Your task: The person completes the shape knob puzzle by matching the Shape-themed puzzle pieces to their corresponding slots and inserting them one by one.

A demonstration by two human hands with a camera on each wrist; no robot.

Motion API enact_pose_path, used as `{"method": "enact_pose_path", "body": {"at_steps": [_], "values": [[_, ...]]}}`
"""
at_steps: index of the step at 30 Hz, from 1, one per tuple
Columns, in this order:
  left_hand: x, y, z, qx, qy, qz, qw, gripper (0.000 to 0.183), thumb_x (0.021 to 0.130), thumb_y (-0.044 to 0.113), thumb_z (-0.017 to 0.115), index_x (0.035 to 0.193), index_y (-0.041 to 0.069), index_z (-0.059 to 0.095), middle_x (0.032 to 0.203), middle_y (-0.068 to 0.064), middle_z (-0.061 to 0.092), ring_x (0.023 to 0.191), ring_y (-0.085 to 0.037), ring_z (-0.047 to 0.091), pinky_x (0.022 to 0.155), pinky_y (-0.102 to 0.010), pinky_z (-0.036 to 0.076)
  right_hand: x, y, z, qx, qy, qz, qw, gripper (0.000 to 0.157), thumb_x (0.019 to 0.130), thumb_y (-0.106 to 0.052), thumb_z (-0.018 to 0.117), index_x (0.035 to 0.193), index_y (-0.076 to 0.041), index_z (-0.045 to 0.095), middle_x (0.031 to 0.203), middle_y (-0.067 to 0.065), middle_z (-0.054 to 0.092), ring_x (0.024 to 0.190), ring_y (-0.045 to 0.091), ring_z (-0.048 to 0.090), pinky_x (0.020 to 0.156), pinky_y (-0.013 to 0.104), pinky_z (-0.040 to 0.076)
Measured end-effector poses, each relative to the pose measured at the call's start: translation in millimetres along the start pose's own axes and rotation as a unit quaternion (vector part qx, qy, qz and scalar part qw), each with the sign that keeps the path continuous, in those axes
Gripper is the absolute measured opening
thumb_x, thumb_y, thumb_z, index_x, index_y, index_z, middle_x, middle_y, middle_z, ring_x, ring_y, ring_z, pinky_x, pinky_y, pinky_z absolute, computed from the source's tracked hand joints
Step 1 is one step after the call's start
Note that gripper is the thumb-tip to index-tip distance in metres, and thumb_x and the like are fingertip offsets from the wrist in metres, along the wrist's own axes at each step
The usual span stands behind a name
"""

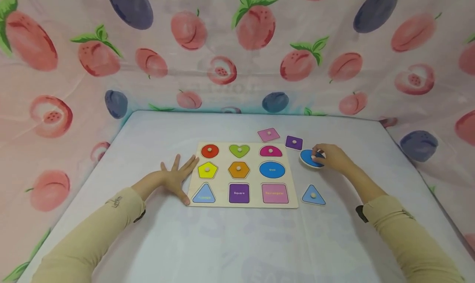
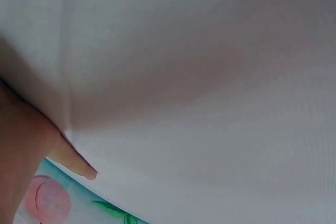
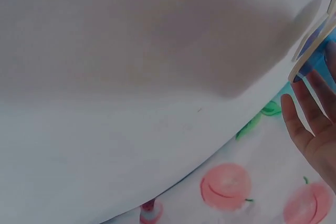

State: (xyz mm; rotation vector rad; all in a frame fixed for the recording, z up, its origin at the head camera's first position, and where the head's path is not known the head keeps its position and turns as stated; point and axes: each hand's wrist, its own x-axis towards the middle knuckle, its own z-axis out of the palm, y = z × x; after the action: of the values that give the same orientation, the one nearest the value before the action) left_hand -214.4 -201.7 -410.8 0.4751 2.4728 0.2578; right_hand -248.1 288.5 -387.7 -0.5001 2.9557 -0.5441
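My right hand (image 1: 331, 157) pinches the blue oval puzzle piece (image 1: 308, 158) by its knob, just right of the wooden puzzle board (image 1: 220, 192). The piece is tilted, and its pale edge shows in the right wrist view, by the fingers (image 3: 299, 124). With fingers spread, my left hand (image 1: 173, 180) touches the board's left edge. Knobbed pieces sit in the board's upper rows, among them a red circle (image 1: 208, 154) and an orange hexagon (image 1: 234, 175). The blue oval slot (image 1: 272, 175) shows a printed word, as do the triangle, square and rectangle slots along the front.
Behind the board's right corner lie a pink rectangle piece (image 1: 262, 135) and a purple square piece (image 1: 291, 146). A light blue triangle piece (image 1: 309, 199) rests right of the board. A fruit-print cloth (image 1: 156, 89) rises behind the white-covered table (image 1: 230, 241).
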Motion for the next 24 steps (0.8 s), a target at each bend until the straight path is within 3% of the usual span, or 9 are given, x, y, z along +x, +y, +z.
{"method": "enact_pose_path", "body": {"at_steps": [15,24], "values": [[3.2,-3.9,5.6,0.004,0.005,-0.004,1.0000,0.141,0.054,0.056,0.084,0.151,0.020,-0.013,0.157,-0.008,-0.022,0.136,-0.049,-0.028,0.091,-0.081,-0.014,12.5,-30.7,13.3,0.024,-0.002,-0.034,0.999,0.012,0.087,-0.011,0.066,0.092,-0.001,0.061,0.101,0.020,0.065,0.101,0.040,0.058,0.090,0.051,0.050],[2.4,-3.0,2.6,0.004,-0.001,-0.005,1.0000,0.142,0.054,0.059,0.082,0.150,0.022,-0.016,0.157,-0.004,-0.025,0.135,-0.047,-0.031,0.093,-0.080,-0.015,22.4,-51.4,15.4,0.013,-0.023,-0.037,0.999,0.012,0.087,-0.013,0.067,0.093,-0.005,0.061,0.106,0.019,0.065,0.102,0.037,0.058,0.089,0.048,0.051]]}}
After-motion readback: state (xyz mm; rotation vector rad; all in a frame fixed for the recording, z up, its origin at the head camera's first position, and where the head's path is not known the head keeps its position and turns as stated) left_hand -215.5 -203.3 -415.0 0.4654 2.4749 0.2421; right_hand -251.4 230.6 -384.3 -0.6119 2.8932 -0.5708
